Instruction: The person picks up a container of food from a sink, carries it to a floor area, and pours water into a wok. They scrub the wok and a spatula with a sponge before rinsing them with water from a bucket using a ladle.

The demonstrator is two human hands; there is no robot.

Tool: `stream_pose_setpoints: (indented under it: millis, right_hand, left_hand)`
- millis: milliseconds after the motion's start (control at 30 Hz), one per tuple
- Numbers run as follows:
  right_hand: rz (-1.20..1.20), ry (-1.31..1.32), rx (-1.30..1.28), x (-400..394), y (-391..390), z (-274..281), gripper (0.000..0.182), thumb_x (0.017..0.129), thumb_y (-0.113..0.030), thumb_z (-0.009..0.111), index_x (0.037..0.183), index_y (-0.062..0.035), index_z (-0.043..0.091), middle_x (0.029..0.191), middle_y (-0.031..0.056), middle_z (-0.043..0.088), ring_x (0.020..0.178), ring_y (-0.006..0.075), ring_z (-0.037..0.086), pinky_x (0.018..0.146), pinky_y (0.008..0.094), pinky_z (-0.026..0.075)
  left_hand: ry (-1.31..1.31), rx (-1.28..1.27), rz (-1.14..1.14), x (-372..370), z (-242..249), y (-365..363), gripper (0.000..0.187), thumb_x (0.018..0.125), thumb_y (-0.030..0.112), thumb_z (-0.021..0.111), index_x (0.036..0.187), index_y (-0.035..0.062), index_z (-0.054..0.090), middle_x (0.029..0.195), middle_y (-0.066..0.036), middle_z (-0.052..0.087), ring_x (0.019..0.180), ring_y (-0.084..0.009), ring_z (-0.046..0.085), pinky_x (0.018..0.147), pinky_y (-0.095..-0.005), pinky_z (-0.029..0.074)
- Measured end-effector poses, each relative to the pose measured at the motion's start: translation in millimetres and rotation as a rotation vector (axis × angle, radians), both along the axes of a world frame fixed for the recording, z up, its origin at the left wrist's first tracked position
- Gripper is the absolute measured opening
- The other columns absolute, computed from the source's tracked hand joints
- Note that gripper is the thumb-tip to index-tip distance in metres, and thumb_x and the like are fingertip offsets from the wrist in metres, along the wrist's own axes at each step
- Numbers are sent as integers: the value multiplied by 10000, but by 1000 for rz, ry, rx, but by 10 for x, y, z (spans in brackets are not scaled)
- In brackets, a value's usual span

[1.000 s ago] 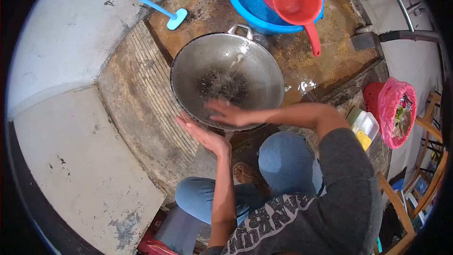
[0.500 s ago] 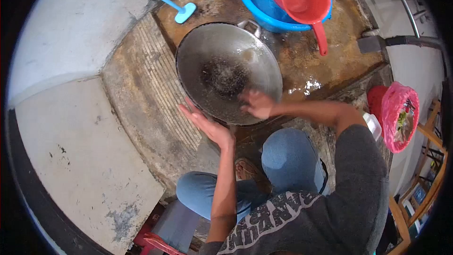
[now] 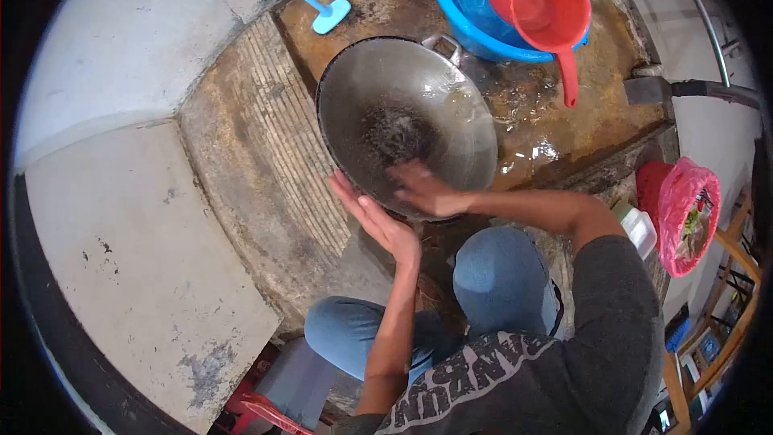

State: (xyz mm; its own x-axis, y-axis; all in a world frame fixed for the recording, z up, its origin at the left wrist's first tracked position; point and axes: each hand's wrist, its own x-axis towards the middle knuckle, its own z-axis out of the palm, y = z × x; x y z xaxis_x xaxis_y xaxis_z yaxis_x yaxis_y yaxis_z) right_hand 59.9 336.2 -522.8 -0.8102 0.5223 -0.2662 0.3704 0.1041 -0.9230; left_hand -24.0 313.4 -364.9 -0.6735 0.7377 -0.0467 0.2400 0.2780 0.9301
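Note:
A large metal wok [image 3: 463, 133] is tilted on the wet floor, with a dark patch in its middle and a loop handle at its far rim. My left hand [image 3: 380, 224] lies along the near-left rim, fingers stretched out straight, propping the wok's edge. Inside the wok, against its near wall, is my right hand [image 3: 427, 191], its fingers spread and a little blurred. I cannot make out anything held in it. The wok's lower outside is hidden.
Behind the wok stands a blue basin [image 3: 471, 28] with a red dipper [image 3: 541, 8] resting in it. A light-blue long-handled brush [image 3: 330, 16] lies at the far left. To the right are a pink-lined bin [image 3: 675, 213] and a white container [image 3: 638, 231]. A ridged step [image 3: 290, 125] runs left.
My right hand has swept leftward inside the wok, its fingers now more spread. My left hand stays at the rim. The whole view has shifted slightly.

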Motion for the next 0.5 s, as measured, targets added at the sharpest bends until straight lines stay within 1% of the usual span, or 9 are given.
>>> stream_pose_setpoints:
  millis: [33, 100, 167, 200, 233, 300, 367, 433, 500]
  right_hand:
    - [-7, 169, -194, -193, 77, 298, 595, 960, -389, 353, 1444, -95, 169, 1493, 200, 102, 1392, 341, 42, 1118, 474, 79]
    - [-159, 474, -155, -592, 340, 334, 575, 980, -380, 290, 1444, -72, 148, 1503, 187, 48, 1393, 339, 27, 1127, 445, 48]
    - [-263, 346, 150, -928, 751, 152, 594, 971, -365, 331, 1453, -103, 103, 1499, 201, 41, 1381, 394, 31, 1118, 485, 72]
    - [-337, 285, 363, -1055, 970, -186, 597, 958, -340, 369, 1450, -104, 126, 1499, 204, 43, 1374, 416, 31, 1110, 509, 102]
    - [-425, 38, 556, -1070, 1208, -409, 611, 906, -332, 455, 1427, -106, 230, 1484, 215, 122, 1361, 432, 90, 1090, 531, 157]
    - [-498, -52, 820, -561, 1631, -765, 584, 844, -275, 533, 1366, -80, 355, 1432, 229, 255, 1311, 463, 202, 1066, 528, 211]
    - [-560, -438, 819, 77, 1539, -1009, 567, 792, -222, 589, 1306, -48, 425, 1362, 227, 363, 1254, 451, 304, 1041, 544, 237]
    - [-389, -551, 814, 435, 1043, -694, 546, 784, -176, 583, 1290, -31, 436, 1337, 225, 396, 1241, 427, 341, 1044, 539, 234]
    - [-304, -395, 409, 304, 432, -295, 552, 795, -207, 566, 1303, -39, 429, 1354, 230, 372, 1279, 401, 307, 1075, 517, 194]
  left_hand:
    - [3, 0, -2, 12, -21, -9, 594, 993, 387, 229, 1441, 12, 121, 1499, -141, 153, 1377, -269, 161, 1112, -384, 121]
    - [5, 14, -28, 40, -24, -3, 589, 994, 374, 251, 1442, 17, 117, 1495, -153, 158, 1371, -270, 178, 1109, -380, 133]
    - [-26, 27, -24, 26, -19, -5, 580, 995, 362, 265, 1444, 24, 119, 1493, -152, 165, 1370, -267, 182, 1108, -379, 139]
    - [-38, 28, -20, 2, -23, -1, 576, 995, 355, 272, 1445, 28, 120, 1493, -152, 168, 1369, -265, 184, 1107, -379, 142]
    - [-25, 13, -11, -40, -49, -18, 566, 996, 340, 281, 1446, 37, 121, 1489, -154, 181, 1366, -260, 191, 1106, -379, 146]
    - [-3, 13, -15, -60, -16, 13, 558, 998, 334, 273, 1446, 36, 123, 1487, -153, 187, 1363, -258, 197, 1106, -376, 146]
    - [-23, 10, 8, -117, -17, 3, 552, 1000, 328, 268, 1446, 36, 124, 1488, -152, 185, 1364, -256, 197, 1106, -373, 147]
    - [-96, 27, 55, -121, -81, 24, 547, 1001, 323, 266, 1446, 38, 123, 1491, -150, 176, 1367, -254, 191, 1106, -370, 149]
    - [-48, 5, 48, -48, -54, 38, 545, 1002, 324, 259, 1446, 37, 126, 1493, -153, 165, 1370, -255, 182, 1106, -368, 149]
